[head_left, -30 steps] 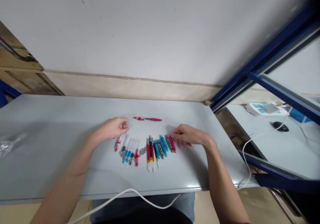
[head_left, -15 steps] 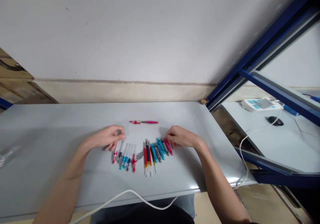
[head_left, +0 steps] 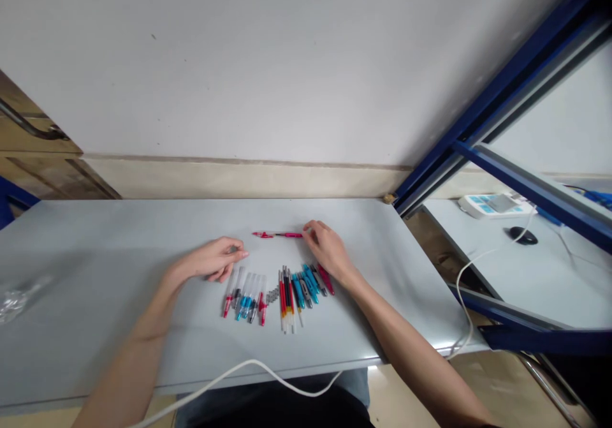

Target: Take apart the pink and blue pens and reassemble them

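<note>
A pink pen, taken apart in a line, lies at the back: a clear red-tipped front part (head_left: 262, 235), a thin refill and a pink rear barrel (head_left: 289, 235). The fingertips of my right hand (head_left: 327, 247) are closed around the right end of that barrel. My left hand (head_left: 216, 260) rests on the table with fingers loosely curled and thumb out, nothing visible in it. Just below it lie several clear pen barrels (head_left: 247, 294). Rightward follow small springs (head_left: 272, 295), several red and black refills (head_left: 285, 300), and blue, grey and pink rear barrels (head_left: 310, 282).
These parts lie on a grey table (head_left: 143, 243) against a white wall. A crumpled clear plastic bag (head_left: 14, 303) is at the far left. A white cable (head_left: 248, 362) crosses the front edge. Blue metal framing (head_left: 507, 166) stands at right, with a black mouse (head_left: 523, 235) beyond.
My right hand has moved up and left from the row of coloured barrels to the pink barrel at the back. My left hand has barely moved; the view has shifted slightly.
</note>
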The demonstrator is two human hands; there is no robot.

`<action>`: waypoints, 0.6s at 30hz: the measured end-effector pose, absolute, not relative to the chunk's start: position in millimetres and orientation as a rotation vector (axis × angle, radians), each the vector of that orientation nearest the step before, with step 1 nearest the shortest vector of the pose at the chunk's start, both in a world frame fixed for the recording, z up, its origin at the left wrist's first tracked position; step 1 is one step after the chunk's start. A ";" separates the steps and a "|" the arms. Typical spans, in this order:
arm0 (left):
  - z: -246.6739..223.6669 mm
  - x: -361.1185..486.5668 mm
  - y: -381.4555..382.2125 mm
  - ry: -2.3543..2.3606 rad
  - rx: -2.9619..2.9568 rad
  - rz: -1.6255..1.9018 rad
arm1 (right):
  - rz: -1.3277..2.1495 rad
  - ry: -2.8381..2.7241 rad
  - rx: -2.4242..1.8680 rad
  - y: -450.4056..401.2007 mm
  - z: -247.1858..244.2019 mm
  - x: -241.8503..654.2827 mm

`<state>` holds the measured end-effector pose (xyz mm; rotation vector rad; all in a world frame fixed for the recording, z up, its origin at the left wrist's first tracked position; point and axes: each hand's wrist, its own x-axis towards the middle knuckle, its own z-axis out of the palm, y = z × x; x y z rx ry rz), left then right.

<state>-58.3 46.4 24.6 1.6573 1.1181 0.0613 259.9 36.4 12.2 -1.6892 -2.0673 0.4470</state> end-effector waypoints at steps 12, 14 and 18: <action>25.7 -43.7 44.3 1.294 1.928 0.324 | 0.519 -2.203 -1.407 63.1 -3.5 250.7; 27.0 -28.4 42.5 1.423 2.147 0.835 | 0.530 -2.210 -1.381 65.4 -3.0 250.9; 24.4 -1.7 37.4 1.309 2.536 1.044 | 0.531 -2.173 -1.345 63.0 -2.9 250.9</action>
